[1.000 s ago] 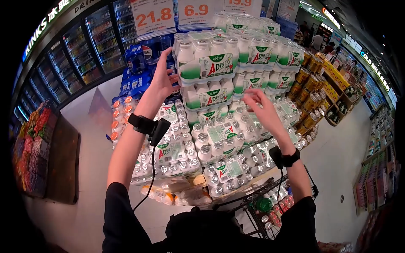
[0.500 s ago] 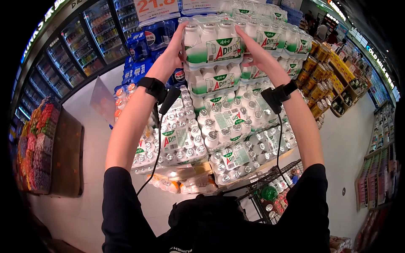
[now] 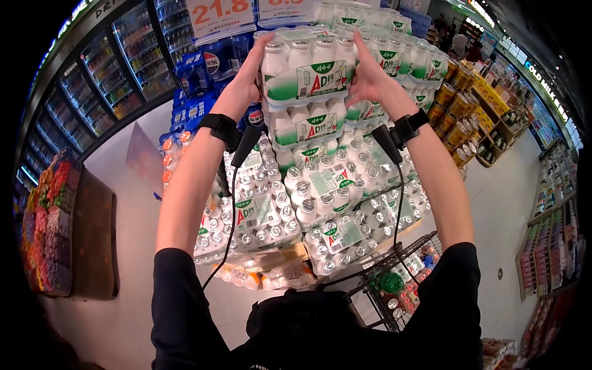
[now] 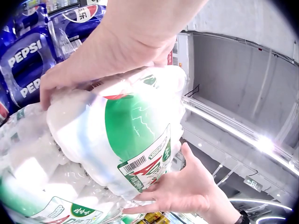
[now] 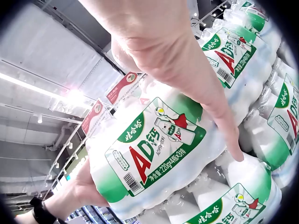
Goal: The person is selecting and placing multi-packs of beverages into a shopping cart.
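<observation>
A shrink-wrapped pack of white and green milk-drink bottles (image 3: 314, 71) sits on top of a stack in the head view. My left hand (image 3: 245, 80) lies along its left end, thumb pointing up beside the top corner. At the right end, my right hand (image 3: 372, 77) is spread with thumb raised and fingers extended. Seen from the left wrist, the right hand's fingers (image 4: 154, 201) reach the pack's lower side. In the right wrist view, a long finger (image 5: 224, 123) of the right hand stretches down to the seam with the pack (image 5: 224, 205) beneath.
Flat-stacked packs of the same bottles (image 3: 256, 213) spread below and in front. Blue Pepsi packs (image 3: 200, 74) stand left, gold cans (image 3: 456, 105) right. A wire cart (image 3: 370, 296) with goods is at lower right. Price signs (image 3: 221, 15) hang behind; drink coolers (image 3: 92, 80) line the left.
Both hands have reached the top pack, the left from beside its end and the right up from lower right. Over the last half second the hands stay at its ends while the view shifts slightly.
</observation>
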`<state>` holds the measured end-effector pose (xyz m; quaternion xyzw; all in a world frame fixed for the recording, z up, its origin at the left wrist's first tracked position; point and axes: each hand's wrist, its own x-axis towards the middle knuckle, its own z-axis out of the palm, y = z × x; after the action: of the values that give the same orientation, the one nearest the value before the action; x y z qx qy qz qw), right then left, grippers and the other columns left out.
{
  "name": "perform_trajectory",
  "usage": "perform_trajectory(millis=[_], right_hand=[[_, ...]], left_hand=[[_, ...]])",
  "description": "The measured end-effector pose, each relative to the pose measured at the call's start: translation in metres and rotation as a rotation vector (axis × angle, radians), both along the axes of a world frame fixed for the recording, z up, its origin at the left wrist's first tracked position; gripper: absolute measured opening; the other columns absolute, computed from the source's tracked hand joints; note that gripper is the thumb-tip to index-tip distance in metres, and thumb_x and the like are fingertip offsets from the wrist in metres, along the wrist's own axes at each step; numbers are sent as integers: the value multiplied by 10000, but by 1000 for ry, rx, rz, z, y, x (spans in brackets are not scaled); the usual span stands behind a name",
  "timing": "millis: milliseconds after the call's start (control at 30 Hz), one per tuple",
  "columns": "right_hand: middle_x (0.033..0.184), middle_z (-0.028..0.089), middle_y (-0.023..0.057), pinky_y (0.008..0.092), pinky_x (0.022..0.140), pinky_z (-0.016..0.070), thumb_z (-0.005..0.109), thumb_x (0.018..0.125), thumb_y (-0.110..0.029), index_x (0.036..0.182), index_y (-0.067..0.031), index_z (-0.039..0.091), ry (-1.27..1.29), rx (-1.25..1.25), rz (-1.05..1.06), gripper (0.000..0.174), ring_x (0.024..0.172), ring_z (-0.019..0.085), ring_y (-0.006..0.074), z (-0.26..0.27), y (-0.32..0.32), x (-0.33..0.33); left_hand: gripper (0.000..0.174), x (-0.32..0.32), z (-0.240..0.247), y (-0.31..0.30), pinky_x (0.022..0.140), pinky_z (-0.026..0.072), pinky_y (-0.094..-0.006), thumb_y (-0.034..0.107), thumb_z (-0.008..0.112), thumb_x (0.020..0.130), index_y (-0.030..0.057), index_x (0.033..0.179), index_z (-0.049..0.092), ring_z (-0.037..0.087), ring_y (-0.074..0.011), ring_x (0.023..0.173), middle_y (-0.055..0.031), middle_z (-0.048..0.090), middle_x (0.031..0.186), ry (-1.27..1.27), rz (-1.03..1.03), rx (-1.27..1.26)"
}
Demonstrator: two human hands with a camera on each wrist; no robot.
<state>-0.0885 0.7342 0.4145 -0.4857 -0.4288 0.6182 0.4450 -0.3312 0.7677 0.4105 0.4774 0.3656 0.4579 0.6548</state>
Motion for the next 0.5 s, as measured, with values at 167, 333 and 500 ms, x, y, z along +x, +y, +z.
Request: perform_trajectory(millis=[167, 333, 500], right_hand=[[1585, 37, 277, 694, 1090, -28, 367, 730, -911, 1539, -2, 26, 27, -96, -42, 1264, 1453, -5, 473, 5, -1, -5], [1587, 104, 259, 692, 1088, -30, 409, 755, -855, 1542, -31, 144, 50, -25, -26, 1169, 1454, 52, 461, 10, -5, -15], [1539, 253, 256, 671, 1102, 28, 492, 728, -801, 1515, -23, 264, 52, 16, -121, 1130, 1393, 233, 446, 13, -17, -30]], left_hand=[[741, 1, -2, -4, 920, 484, -515, 635, 645, 765, 109, 1284, 586, 588, -307, 1133, -146, 595, 1279, -96, -3, -2], [747, 2, -1, -4, 963, 479, -505, 646, 618, 789, 115, 1314, 570, 584, -296, 1171, -145, 583, 1313, -134, -39, 49], [736, 5, 0, -1, 969, 464, -511, 628, 568, 816, 121, 1349, 530, 573, -296, 1186, -133, 575, 1328, -213, -49, 40]])
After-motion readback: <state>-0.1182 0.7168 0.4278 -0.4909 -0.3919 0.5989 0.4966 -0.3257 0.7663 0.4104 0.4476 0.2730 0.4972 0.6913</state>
